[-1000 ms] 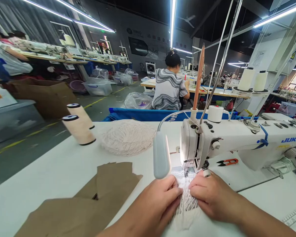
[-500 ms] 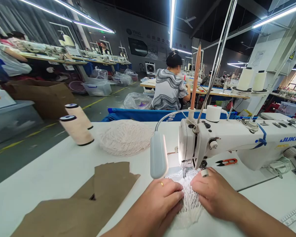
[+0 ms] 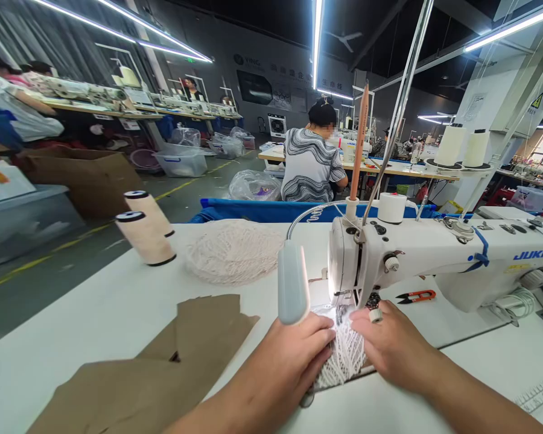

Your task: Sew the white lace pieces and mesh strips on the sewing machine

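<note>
White lace fabric (image 3: 342,355) lies under the presser foot of a white sewing machine (image 3: 416,247), lit by its lamp. My left hand (image 3: 298,349) presses on the lace's left side, fingers close together, fingertips beside the foot. On the right edge of the lace, my right hand (image 3: 389,343) has thumb and fingers drawn together, partly behind a small knob of the machine. The needle tip is too small to make out.
A pile of lace pieces (image 3: 235,250), two thread cones (image 3: 147,238) and brown paper (image 3: 163,367) lie left. Red-handled snips (image 3: 416,296) rest right, under the machine arm. A grey lamp (image 3: 293,283) hangs by my left hand. A person (image 3: 310,157) sits ahead.
The lace has moved forward under the foot, uncovering the metal plate's near edge. Both hands have moved slightly forward with it, the left one partly behind the lamp.
</note>
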Tool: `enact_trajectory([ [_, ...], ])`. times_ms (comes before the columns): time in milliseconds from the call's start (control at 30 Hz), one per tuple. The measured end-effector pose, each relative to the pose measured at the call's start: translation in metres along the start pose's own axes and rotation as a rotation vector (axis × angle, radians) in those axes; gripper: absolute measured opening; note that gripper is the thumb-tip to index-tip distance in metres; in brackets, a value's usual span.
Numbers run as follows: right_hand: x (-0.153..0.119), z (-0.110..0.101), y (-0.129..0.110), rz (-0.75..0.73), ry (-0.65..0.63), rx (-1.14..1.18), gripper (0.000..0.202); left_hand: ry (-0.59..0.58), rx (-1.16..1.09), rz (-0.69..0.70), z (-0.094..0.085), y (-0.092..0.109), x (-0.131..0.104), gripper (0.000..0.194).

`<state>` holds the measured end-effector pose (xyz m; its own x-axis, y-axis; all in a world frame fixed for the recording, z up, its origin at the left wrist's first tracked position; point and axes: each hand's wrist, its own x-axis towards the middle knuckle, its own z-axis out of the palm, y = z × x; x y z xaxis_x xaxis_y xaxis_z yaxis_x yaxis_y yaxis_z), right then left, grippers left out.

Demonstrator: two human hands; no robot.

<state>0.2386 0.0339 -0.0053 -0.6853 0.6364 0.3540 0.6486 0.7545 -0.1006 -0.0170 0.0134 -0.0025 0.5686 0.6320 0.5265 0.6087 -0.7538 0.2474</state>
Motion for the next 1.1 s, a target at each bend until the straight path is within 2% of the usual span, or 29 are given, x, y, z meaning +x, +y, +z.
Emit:
enact_trajectory([
  [67,0.000,-0.001,0.000,-0.010,-0.002,0.022,0.018,0.017,-0.021,0.033,0.002,0.002,0.000,0.033],
  [167,-0.002,-0.005,-0.003,-0.076,-0.038,0.075,0.024,0.027,-0.067,0.157,0.007,0.007,-0.003,0.039],
  [267,-0.006,-0.008,-0.007,-0.141,-0.059,0.100,0.022,0.025,-0.065,0.220,0.010,0.012,-0.006,0.037],
  [433,-0.008,-0.010,-0.009,-0.148,-0.069,0.097,0.020,0.010,-0.050,0.201,0.010,0.011,-0.012,0.035],
  [600,-0.006,-0.008,-0.007,-0.117,-0.098,0.077,0.022,0.063,-0.049,0.179,0.016,0.008,-0.014,0.037],
  [900,-0.005,-0.002,-0.008,-0.123,-0.016,0.078,0.021,0.074,0.024,0.137,0.023,-0.003,-0.014,0.034],
  [1100,-0.002,0.004,-0.006,-0.084,0.028,0.097,0.026,0.104,0.030,0.143,0.012,-0.005,-0.002,0.034],
])
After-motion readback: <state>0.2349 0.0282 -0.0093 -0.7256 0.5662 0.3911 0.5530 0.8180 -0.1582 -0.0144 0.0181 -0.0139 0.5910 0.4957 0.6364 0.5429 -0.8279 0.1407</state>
